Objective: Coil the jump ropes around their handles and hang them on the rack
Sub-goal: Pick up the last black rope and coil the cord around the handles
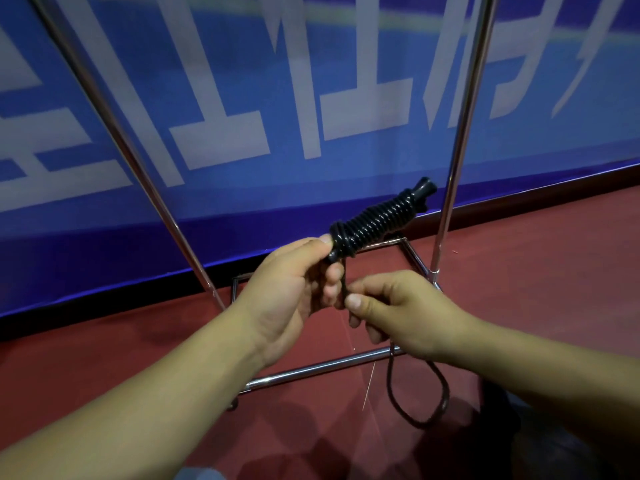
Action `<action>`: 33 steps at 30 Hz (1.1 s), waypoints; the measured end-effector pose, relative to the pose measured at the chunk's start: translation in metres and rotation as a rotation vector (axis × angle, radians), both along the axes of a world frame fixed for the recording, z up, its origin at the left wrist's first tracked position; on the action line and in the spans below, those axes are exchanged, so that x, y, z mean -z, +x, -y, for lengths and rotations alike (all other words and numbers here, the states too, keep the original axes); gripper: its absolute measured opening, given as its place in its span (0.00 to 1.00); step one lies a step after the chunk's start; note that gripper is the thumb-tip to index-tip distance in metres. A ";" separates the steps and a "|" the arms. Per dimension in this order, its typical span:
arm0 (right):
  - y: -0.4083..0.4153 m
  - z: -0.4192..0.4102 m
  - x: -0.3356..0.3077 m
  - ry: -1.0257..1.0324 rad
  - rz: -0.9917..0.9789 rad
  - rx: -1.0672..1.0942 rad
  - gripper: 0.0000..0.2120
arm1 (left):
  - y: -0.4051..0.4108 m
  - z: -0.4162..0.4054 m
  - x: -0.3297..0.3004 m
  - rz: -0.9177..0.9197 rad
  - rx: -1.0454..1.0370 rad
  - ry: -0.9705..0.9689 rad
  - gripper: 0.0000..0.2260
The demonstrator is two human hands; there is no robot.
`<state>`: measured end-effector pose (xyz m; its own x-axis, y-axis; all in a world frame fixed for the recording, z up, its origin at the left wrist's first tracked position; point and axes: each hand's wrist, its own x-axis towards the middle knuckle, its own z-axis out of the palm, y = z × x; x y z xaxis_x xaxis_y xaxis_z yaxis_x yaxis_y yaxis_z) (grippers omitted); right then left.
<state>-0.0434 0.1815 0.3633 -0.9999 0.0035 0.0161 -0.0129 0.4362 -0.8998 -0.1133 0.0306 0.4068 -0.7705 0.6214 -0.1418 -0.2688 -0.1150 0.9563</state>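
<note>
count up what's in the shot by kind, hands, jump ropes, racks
hands: 2, left hand gripping the coiled jump rope, right hand pinching its loose end
jump ropes: 1, black, a loop hanging below the right hand
racks: 1, metal rack on the red floor
total: 4

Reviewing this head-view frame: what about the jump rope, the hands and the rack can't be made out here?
- Rack top: cut off by the upper frame edge, so any hanging bar or hooks are unseen.
- Jump rope handle ends: hidden inside the left hand and under the coils.
- Where the rope loop is gripped: covered by the right hand fingers.
- Banner lettering: blurred and cropped.
</note>
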 end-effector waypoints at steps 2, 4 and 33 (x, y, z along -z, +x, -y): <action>0.002 0.002 0.001 0.050 -0.019 -0.028 0.07 | -0.002 0.000 0.002 -0.033 -0.050 -0.049 0.08; 0.005 0.004 0.003 0.070 -0.019 -0.045 0.02 | -0.003 0.000 0.004 -0.091 -0.088 -0.120 0.07; 0.004 0.006 0.010 0.028 0.229 0.073 0.08 | -0.030 0.009 0.036 -1.110 -0.138 -0.843 0.09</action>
<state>-0.0397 0.1755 0.3528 -0.9746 0.0783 -0.2099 0.2223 0.4534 -0.8631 -0.1432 0.0214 0.3705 -0.7725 0.5667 0.2865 0.6304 0.6300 0.4535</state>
